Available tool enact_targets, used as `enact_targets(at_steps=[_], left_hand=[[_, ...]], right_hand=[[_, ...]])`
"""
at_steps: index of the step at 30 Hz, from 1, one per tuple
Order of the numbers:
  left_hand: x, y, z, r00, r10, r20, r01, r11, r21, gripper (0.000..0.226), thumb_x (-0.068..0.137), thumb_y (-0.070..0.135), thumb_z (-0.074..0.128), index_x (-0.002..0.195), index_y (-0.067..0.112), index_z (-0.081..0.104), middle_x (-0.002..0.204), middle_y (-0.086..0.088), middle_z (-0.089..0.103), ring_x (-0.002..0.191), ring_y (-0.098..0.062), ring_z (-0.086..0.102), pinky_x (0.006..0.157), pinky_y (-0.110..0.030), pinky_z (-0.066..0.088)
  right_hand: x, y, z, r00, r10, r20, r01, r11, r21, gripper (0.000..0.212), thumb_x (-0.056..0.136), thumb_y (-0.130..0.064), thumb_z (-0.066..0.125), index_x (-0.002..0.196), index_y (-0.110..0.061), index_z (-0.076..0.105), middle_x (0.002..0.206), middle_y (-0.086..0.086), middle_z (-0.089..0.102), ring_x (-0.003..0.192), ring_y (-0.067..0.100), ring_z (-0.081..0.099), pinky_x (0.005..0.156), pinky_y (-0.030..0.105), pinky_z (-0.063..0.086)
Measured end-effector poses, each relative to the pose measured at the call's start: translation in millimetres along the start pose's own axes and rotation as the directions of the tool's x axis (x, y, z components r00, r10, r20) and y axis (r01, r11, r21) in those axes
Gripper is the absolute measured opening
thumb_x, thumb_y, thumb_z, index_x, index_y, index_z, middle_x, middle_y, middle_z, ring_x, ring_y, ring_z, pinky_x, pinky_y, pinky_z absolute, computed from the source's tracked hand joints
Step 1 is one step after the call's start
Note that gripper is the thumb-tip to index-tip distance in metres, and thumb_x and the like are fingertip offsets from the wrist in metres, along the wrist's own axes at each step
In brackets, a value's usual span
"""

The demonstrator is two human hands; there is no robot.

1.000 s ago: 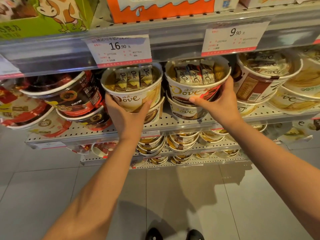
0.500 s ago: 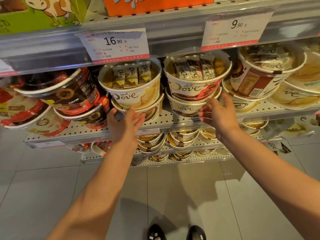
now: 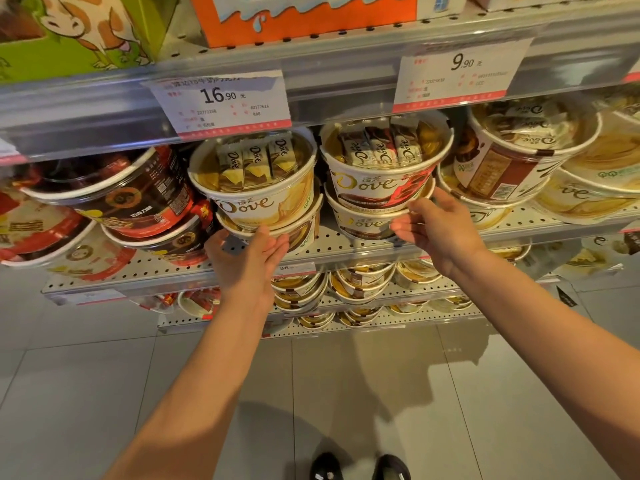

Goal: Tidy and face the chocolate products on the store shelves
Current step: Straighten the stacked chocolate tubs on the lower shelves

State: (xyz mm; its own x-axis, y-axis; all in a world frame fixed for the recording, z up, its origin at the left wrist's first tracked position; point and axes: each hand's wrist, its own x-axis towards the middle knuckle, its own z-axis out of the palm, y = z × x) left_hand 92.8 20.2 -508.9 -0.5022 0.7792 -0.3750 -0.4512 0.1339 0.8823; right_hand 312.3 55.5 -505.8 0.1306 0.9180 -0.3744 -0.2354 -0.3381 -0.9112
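Note:
Two stacks of Dove chocolate tubs stand on the perforated shelf (image 3: 325, 242). The cream-and-gold top tub (image 3: 258, 181) sits on a lower tub (image 3: 304, 226), logo facing out. My left hand (image 3: 247, 258) cups the lower tub from below, thumb and fingers round its rim. The cream-and-red top tub (image 3: 381, 168) rests on another Dove tub (image 3: 360, 221). My right hand (image 3: 440, 230) is at that lower tub's right side, fingers spread and touching its rim and the base of the tub above.
Dark red-and-black tubs (image 3: 138, 195) are stacked to the left, and more cream tubs (image 3: 512, 157) to the right, one turned barcode outward. Price tags 16.90 (image 3: 221, 102) and 9.90 (image 3: 460, 71) hang from the shelf above. Lower shelves hold more tubs (image 3: 360, 282). My shoes (image 3: 360, 467) stand on the tiled floor.
Both hands have let go of the top tubs and dropped to the lower tubs of each stack. The top tubs now sit with logos forward.

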Motion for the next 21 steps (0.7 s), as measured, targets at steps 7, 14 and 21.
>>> enact_targets(at_steps=[7, 14, 21], left_hand=[[17, -5, -17, 0.994, -0.078, 0.074, 0.058, 0.968, 0.242, 0.058, 0.084, 0.028, 0.068, 0.129, 0.012, 0.036, 0.109, -0.012, 0.064, 0.075, -0.011, 0.071, 0.09, -0.031, 0.048], [-3, -7, -19, 0.932, 0.318, 0.173, -0.349, 0.662, 0.663, 0.088, 0.066, 0.069, 0.064, 0.124, 0.006, 0.046, 0.111, 0.002, 0.054, 0.105, -0.016, 0.053, 0.102, -0.041, 0.043], [17, 5, 14, 0.822, 0.555, 0.126, -0.536, 0.68, 0.5, 0.127, 0.051, 0.032, 0.091, 0.145, 0.011, 0.007, 0.148, -0.009, 0.024, 0.135, -0.015, 0.029, 0.111, -0.021, 0.026]], right_hand=[[-11, 0, 4, 0.998, -0.017, -0.062, 0.012, 0.997, -0.075, 0.043, 0.095, -0.011, 0.048, 0.137, -0.008, 0.039, 0.07, 0.005, 0.061, 0.058, 0.013, 0.061, 0.053, 0.021, 0.051], [-40, 23, 22, 0.752, -0.647, -0.129, 0.474, 0.666, -0.575, 0.105, 0.067, -0.039, 0.08, 0.145, -0.012, 0.017, 0.134, 0.0, 0.029, 0.127, 0.011, 0.031, 0.107, 0.014, 0.027], [-9, 21, 54, 0.772, -0.583, -0.254, 0.423, 0.769, -0.48, 0.14, 0.048, -0.056, 0.084, 0.149, -0.016, -0.004, 0.155, 0.006, 0.014, 0.143, 0.019, 0.015, 0.118, 0.042, 0.018]])
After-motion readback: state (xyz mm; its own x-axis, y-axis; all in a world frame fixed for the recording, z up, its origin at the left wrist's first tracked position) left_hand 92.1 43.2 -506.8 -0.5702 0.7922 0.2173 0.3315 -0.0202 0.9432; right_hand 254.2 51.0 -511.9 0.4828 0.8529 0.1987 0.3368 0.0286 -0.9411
